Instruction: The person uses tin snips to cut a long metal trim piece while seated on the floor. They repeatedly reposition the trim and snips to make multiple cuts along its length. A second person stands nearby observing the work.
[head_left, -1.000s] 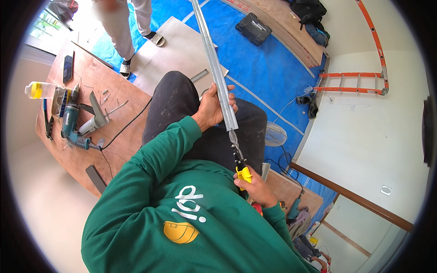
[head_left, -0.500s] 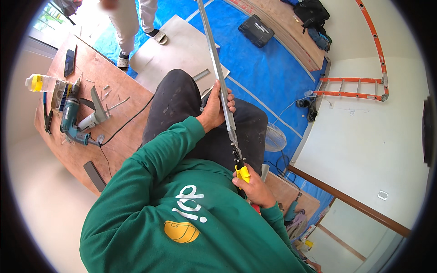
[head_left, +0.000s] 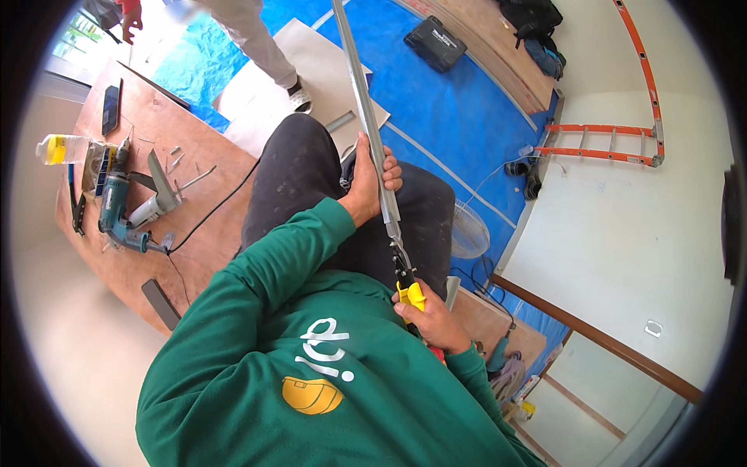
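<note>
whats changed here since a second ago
The co-worker has stepped right, one sandalled foot now showing on the pale sheet. The metal channel looks rolled more edge-on in the left hand. Nothing was let go: the right hand still grips the yellow-handled snips. The drill stays put.

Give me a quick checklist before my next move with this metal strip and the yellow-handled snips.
1. Left hand gripping the metal strip: ok.
2. Right hand around the snips: ok.
3. Snips at the strip's near end: ok.
4. Hands protected: not ok, both are bare.
5. Other person clear of the strip's far end: cannot tell, that end leaves the picture.
6. Drill set down on the wooden board: ok.
</note>
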Motion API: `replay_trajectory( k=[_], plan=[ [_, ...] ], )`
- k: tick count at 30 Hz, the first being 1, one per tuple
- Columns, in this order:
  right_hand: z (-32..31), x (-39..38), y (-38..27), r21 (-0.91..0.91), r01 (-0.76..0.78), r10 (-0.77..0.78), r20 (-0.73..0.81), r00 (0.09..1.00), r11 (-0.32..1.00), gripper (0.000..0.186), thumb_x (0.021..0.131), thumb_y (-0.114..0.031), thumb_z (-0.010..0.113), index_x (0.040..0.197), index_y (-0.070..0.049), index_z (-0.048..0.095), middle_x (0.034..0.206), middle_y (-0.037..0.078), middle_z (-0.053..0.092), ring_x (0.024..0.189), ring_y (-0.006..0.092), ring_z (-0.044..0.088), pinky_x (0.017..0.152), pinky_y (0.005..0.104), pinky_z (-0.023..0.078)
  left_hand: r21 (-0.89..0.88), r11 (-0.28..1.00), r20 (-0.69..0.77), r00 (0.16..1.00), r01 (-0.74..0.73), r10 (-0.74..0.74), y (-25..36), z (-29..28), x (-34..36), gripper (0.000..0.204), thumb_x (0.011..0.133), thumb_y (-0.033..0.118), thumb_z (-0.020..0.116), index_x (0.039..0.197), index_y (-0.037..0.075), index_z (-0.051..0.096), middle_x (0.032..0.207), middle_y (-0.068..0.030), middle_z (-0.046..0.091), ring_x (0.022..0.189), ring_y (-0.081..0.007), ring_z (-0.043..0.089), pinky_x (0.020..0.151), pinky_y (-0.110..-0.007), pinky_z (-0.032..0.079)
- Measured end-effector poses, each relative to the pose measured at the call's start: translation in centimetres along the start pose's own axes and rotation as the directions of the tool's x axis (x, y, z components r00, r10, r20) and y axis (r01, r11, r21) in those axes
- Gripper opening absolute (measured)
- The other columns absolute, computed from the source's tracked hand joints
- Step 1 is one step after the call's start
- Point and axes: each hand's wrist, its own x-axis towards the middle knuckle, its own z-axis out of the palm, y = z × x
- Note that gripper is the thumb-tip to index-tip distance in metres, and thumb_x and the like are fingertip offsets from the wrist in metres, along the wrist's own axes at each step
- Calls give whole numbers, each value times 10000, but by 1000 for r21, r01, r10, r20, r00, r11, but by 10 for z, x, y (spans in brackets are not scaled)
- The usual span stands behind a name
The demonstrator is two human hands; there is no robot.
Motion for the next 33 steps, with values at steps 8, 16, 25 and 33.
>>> replay_trajectory(
  k=[8,16,25,33],
  plan=[
    [3,1,-2,-49,15,-16,-27,1000,999,552,1045,-354,731,1400,38,572,1127,108,724,1048,235,693,997,385,533,12,1000,14,1000,19,-19,0,-6,4,680,1052,832,457,1024,152,460,773,28,394,578,-78,381,487,-237,351],
    [2,2,-5,-166,-42,41,-7,999,985,449,1022,-308,752,1291,21,605,1092,138,730,1033,285,715,983,405,549,-24,999,16,999,39,-39,1,-5,2,671,1067,805,463,1026,137,499,758,34,394,563,-64,371,462,-217,348],
    [-1,1,-7,-161,-40,41,-3,999,986,437,1006,-259,752,1304,19,595,1117,129,737,1034,274,717,977,404,557,-42,998,39,998,56,-55,3,-3,0,679,1065,813,452,1022,137,502,753,33,392,562,-62,369,458,-215,341],
    [3,2,-1,-122,-133,130,-34,991,984,427,979,-242,750,1272,39,618,1150,138,740,1047,253,706,977,394,552,-23,998,24,998,53,-52,0,-7,5,685,1063,824,436,1022,143,493,750,33,379,558,-70,355,457,-226,321]
  ],
)
